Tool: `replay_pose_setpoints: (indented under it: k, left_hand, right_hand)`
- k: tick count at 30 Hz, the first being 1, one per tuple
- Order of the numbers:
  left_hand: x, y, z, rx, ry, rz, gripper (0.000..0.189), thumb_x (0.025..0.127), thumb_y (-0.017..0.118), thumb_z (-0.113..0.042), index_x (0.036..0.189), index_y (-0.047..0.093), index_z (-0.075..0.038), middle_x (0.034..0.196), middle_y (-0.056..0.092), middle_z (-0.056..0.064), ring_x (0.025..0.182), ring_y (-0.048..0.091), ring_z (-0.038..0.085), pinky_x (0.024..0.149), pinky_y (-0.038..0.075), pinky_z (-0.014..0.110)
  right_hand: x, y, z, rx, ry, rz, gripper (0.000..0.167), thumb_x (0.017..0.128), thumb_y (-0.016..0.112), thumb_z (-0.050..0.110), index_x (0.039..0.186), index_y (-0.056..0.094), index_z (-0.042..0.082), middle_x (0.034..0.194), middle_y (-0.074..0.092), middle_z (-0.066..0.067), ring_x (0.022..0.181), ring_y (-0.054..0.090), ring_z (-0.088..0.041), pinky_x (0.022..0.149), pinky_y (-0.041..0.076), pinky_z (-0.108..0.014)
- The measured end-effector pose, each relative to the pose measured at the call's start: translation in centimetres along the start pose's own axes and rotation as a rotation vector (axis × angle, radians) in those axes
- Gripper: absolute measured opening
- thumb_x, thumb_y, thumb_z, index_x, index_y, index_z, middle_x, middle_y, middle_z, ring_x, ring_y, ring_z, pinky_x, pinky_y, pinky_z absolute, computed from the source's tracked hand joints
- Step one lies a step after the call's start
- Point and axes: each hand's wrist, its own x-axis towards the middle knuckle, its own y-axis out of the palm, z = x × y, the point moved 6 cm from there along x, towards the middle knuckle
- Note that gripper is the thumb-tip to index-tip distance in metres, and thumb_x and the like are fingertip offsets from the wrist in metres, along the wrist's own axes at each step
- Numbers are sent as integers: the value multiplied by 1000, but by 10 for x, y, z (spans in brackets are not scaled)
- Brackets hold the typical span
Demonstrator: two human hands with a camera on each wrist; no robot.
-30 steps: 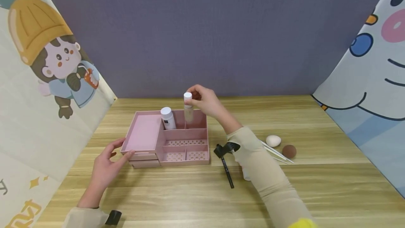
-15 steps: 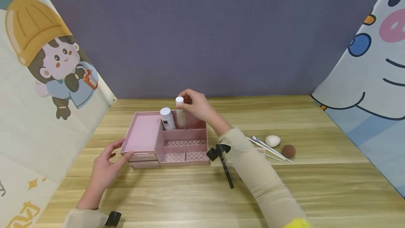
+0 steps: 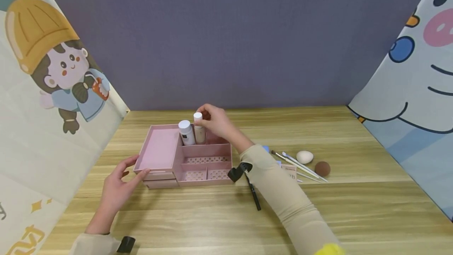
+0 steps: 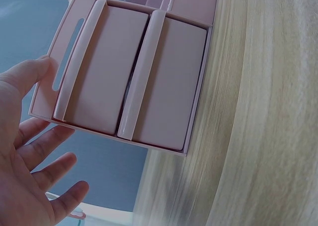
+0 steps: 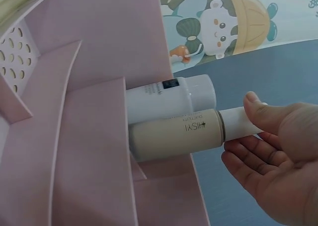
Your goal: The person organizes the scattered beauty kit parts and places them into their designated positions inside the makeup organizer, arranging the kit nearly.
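A pink desktop organizer stands on the table. My left hand holds its front left corner, thumb on the front face and fingers along the side; the left wrist view shows two drawers there. At the back, my right hand pinches the white cap of a beige foundation bottle between thumb and fingers. That bottle is upright inside the rear left compartment, beside a white bottle with a white cap. Its base is hidden by the compartment wall.
Right of the organizer lie a black pen, several thin brushes, a white egg-shaped sponge and a brown round piece. My right forearm partly covers a small pink box. A grey wall rises behind the table.
My right hand has moved left and down with the foundation bottle, from over the rear divider into the compartment next to the white bottle. My left hand has stayed on the organizer's corner.
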Motion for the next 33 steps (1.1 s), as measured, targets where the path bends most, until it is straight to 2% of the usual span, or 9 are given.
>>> replay_pose_setpoints:
  k: [7, 21, 28, 33]
  left_hand:
    - [2, 1, 3, -3, -29, 27, 53, 92, 74, -25, 135, 54, 1, 135, 58, 22, 122, 50, 32, 93, 38, 29]
    - [4, 1, 6, 6, -26, 4, 52, 92, 74, -23, 134, 55, 1, 134, 58, 23, 121, 52, 32, 92, 37, 27]
    - [4, 1, 6, 10, -22, -7, 51, 92, 74, -22, 134, 56, 1, 133, 59, 23, 118, 51, 31, 91, 38, 25]
    - [5, 1, 7, 7, -26, -5, 51, 92, 74, -22, 134, 55, 1, 134, 59, 23, 119, 51, 32, 91, 38, 26]
  right_hand:
    - [1, 7, -10, -9, 12, 18, 31, 92, 74, 18, 115, 62, 2, 101, 66, -9, 92, 61, -20, 78, 51, -26]
    - [2, 23, -22, -2, 15, 45, 30, 90, 75, 15, 113, 62, -1, 102, 67, -11, 94, 62, -21, 81, 52, -26]
    - [3, 31, -30, 6, -4, 50, 28, 89, 76, 13, 110, 63, -2, 99, 67, -11, 91, 62, -21, 79, 52, -24]
    - [3, 36, -35, 0, 12, 60, 29, 89, 77, 14, 110, 63, -1, 98, 67, -10, 89, 61, -19, 75, 51, -23]
